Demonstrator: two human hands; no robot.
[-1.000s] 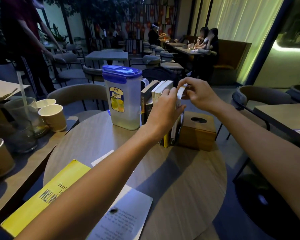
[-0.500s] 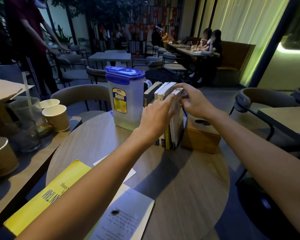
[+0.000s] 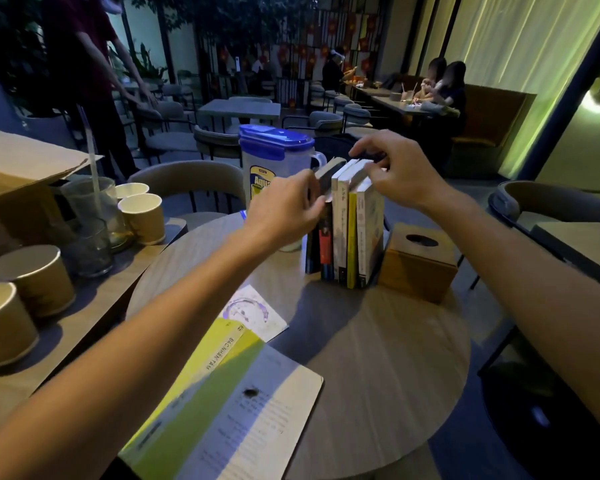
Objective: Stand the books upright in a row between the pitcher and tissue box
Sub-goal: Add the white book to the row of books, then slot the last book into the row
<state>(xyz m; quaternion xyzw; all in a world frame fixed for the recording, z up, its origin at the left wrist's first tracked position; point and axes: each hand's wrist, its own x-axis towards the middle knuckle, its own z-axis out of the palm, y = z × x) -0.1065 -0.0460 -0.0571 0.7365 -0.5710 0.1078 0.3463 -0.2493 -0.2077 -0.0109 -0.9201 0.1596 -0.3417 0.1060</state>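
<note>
Although dim light blurs their titles, paperback books [image 3: 347,237] with dark, white and yellow spines are seen standing upright in a row at the centre of the frame, between a clear plastic pitcher with a blue lid [image 3: 274,154] on the left and a square wooden tissue box [image 3: 418,261] on the right. The leftmost book is gripped near its top by the curled left hand [image 3: 281,213]; the tops of the rightmost are pinched by the right hand [image 3: 395,171]. Everything is carried by a round wooden surface [image 3: 378,358], where a yellow-green book [image 3: 201,386] is laid flat at lower left.
</note>
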